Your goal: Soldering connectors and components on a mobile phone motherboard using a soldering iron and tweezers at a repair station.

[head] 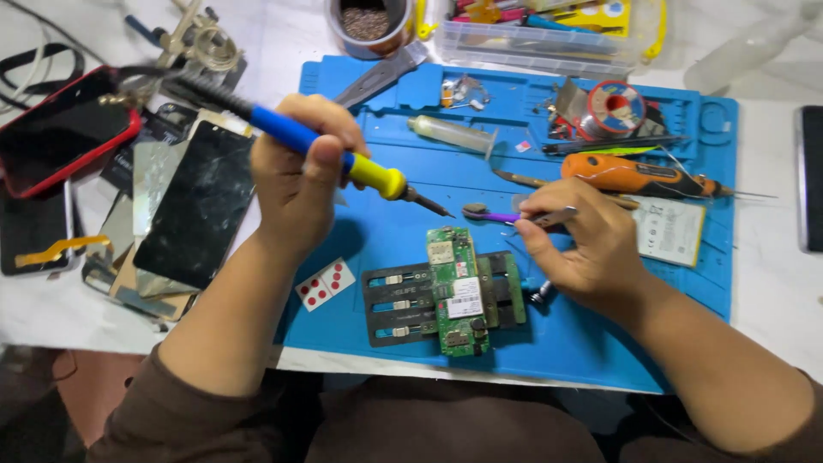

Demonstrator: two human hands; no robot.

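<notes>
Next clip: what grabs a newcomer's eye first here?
The left hand grips a blue-and-yellow soldering iron, its tip over the blue work mat. Below it, a green circuit board sits clamped in a black holder, while the right hand holds tweezers just above the board.
</notes>
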